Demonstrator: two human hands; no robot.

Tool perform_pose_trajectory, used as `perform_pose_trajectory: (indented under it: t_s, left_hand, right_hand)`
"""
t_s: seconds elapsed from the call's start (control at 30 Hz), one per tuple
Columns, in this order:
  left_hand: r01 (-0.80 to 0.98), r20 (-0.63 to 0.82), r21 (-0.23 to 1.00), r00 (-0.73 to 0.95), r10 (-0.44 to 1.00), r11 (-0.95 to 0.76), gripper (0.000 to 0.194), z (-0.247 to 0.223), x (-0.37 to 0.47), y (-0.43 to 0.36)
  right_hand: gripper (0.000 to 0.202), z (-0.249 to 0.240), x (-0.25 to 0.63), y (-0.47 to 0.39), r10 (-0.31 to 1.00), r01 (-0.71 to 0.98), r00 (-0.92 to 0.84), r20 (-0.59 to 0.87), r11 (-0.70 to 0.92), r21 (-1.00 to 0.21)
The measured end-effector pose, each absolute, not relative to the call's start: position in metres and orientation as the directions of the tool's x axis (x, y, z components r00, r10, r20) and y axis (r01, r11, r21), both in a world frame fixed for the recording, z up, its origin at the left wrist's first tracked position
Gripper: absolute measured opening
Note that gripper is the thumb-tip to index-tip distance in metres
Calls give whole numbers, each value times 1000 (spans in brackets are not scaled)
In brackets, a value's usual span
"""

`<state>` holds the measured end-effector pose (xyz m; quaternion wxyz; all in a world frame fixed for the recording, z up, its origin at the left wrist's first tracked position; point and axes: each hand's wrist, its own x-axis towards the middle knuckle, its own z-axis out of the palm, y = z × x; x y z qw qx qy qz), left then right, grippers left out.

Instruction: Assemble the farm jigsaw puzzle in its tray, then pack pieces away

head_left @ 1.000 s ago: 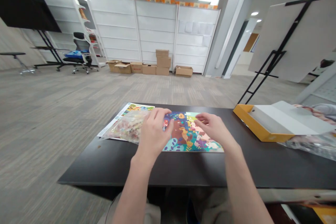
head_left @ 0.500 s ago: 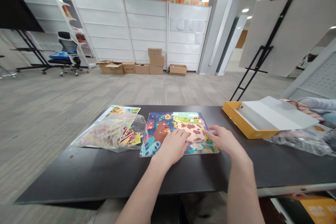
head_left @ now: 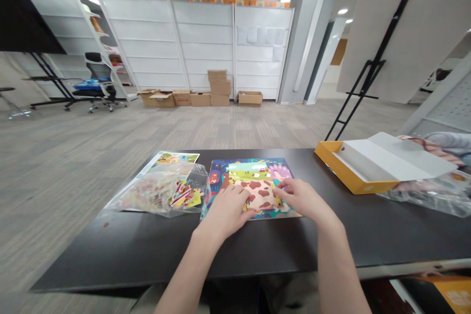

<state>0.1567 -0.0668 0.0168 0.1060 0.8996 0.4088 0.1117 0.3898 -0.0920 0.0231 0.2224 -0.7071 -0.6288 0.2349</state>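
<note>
A rectangular picture card with a pink cow with brown patches on a green field lies over a larger illustrated board in dark blue and purple. My left hand is bent over the card's left edge, its thumb lying towards the near edge. At the opposite edge my right hand takes the card between thumb and fingers. Parts of both edges are hidden under the fingers. Left of the board is a clear plastic bag holding several colourful cut pieces, lying partly over printed sheets.
An opened yellow box with its white lid raised stands at the table's right side. Beside it lie crumpled clear plastic and folded cloth. The black tabletop ends just before my lap.
The cow card has shifted left and slightly towards me across the board, with both hands at its edges. More of the board's purple right part now shows. The view has shifted slightly.
</note>
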Motion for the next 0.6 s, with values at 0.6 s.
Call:
perform_pose_trajectory:
  t_s: [0.6]
  left_hand:
    - [655, 129, 356, 672, 729, -666, 29, 9, 114, -70]
  right_hand:
    - [24, 16, 372, -81, 990, 694, -133, -49, 58, -718]
